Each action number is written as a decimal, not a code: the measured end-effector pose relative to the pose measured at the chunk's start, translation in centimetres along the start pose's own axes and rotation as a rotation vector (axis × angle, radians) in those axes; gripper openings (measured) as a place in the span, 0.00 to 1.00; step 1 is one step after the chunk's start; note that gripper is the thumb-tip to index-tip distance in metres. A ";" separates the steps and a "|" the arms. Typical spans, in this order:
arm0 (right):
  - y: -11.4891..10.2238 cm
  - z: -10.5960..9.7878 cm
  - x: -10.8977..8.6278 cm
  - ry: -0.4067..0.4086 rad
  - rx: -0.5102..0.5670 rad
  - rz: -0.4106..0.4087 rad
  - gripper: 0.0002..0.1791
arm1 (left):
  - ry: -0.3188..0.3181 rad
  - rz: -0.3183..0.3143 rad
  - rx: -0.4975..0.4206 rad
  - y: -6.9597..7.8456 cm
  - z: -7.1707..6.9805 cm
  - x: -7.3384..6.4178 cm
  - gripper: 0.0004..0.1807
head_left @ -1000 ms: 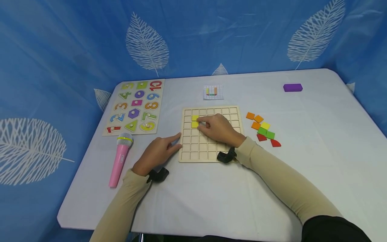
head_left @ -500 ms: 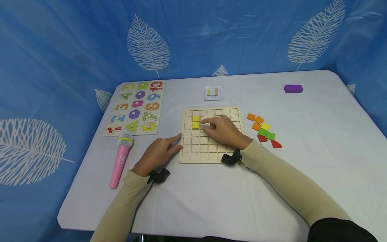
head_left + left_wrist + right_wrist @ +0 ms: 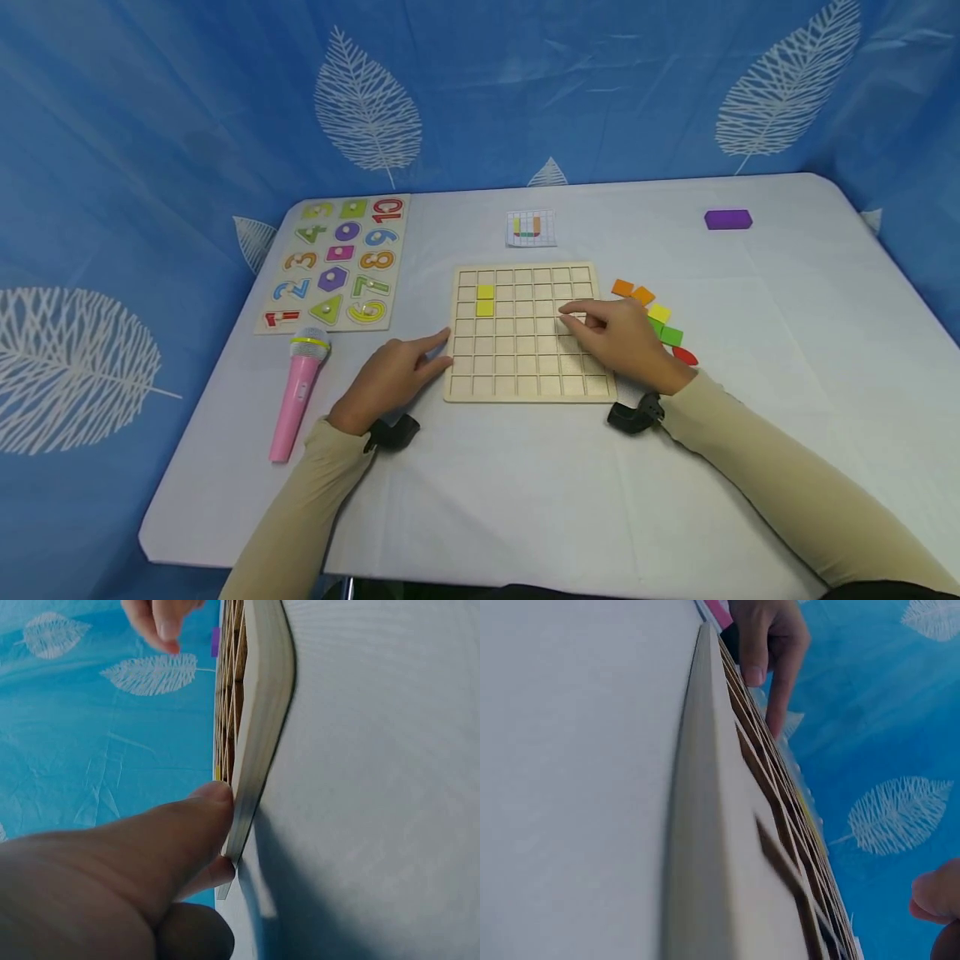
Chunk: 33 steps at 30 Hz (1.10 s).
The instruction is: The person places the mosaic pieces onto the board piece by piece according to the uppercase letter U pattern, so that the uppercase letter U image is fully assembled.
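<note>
A wooden grid board lies on the white table, with two yellow square tiles in adjoining cells of its left part. My left hand touches the board's left edge with straight thumb and forefinger; in the left wrist view the thumb rests against its wooden side. Above the board's right side is my right hand, thumb and forefinger apart, with nothing seen between them. Just beyond it lie loose orange tiles, a yellow tile, green tiles and red pieces, partly covered by the hand.
Behind the board is a small card printed with a coloured U shape on a grid. A number-and-shape puzzle board and a pink toy microphone lie at the left. Far right sits a purple block.
My right hand has moved right, away from the two yellow tiles, toward the loose pieces. More of the grid shows now. My left hand has stayed at the board's edge.
</note>
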State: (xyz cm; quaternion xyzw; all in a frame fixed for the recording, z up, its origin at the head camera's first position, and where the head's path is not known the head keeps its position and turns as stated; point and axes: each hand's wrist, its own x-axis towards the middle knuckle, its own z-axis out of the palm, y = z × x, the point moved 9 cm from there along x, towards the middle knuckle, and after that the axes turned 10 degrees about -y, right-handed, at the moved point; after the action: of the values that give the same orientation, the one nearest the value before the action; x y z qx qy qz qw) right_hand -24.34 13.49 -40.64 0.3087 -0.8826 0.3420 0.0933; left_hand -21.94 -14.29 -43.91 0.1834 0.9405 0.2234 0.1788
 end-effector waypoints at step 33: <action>8.7 -7.9 -8.3 -0.047 -0.211 0.363 0.13 | -0.003 0.005 0.006 0.1 0.1 0.0 0.30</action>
State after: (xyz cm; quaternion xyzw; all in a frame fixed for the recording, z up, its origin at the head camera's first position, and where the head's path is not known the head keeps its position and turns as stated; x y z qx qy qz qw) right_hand -23.47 27.72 -42.63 0.1412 -0.9565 0.2518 0.0414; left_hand -21.88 -14.15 -43.93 0.1866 0.9405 0.2206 0.1789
